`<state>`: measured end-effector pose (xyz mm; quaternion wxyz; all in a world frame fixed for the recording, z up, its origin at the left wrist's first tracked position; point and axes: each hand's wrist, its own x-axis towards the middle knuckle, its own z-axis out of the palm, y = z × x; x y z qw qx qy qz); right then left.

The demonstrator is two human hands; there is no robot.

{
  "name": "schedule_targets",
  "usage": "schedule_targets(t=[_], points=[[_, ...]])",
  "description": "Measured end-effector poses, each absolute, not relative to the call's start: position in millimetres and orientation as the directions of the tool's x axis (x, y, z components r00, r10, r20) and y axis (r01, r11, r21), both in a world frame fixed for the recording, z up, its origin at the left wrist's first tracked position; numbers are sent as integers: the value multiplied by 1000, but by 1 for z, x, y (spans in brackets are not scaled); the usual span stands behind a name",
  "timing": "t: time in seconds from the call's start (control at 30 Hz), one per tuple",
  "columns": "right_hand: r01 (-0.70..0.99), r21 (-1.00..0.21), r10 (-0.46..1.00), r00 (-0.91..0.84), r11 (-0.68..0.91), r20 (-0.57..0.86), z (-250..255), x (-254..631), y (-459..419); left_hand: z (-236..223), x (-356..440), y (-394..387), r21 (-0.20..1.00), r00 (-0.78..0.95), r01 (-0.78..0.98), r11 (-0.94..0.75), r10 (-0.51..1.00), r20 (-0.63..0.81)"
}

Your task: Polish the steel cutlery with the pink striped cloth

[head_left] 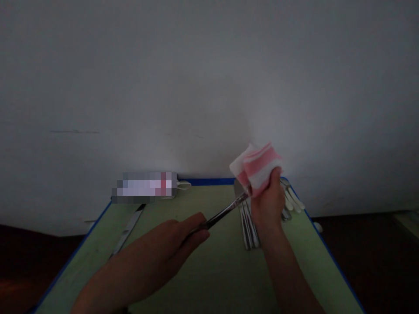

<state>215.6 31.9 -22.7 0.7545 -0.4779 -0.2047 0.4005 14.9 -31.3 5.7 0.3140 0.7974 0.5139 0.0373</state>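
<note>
My left hand point(183, 233) is closed around one end of a long metal piece of cutlery point(225, 213), held slanting up to the right above the table. Its far end goes into a folded pink-and-white striped cloth point(262, 168), so I cannot tell whether it is a spoon, fork or knife. My right hand point(270, 203) grips the cloth around that end. Beneath the hands lie several metal cutlery pieces point(249, 231) side by side. Just right of my right hand are several white-handled pieces point(293, 200), partly hidden behind it.
The pale green table point(216, 270) has a blue edge and stands against a grey wall point(209, 87). At its back left lies a pixelated box-like object point(147, 187) with a white cord. A flat metal knife-like piece point(129, 229) lies at the left, partly behind my left forearm.
</note>
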Motion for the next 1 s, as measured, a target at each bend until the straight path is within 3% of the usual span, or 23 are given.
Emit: schedule_targets(t=[0.17,0.33,0.5,0.57,0.67,0.73,1.0], points=[[-381,-891,776,629,246,-54,-18,207,24,13,18,-29,564,512,768,-303,820,-255],[-238,-963,883,469,129,3,-30,168,7,4,22,-24,544,497,775,-321,842,-211],[-328,-939,950,312,101,-6,-35,157,6,-3,19,-19,456,454,820,-347,879,-147],[-481,-873,965,256,80,-53,-33,162,12,-5,16,-17,459,467,813,-359,873,-144],[-762,-647,985,109,-5,-135,-28,174,21,-8,10,-16,466,456,812,-351,880,-133],[-847,-527,983,32,-70,-182,-25,186,27,-8,7,-16,462,422,826,-324,898,-124],[-865,-491,966,205,105,-155,-5,228,31,12,0,-28,499,425,799,-336,902,-73]])
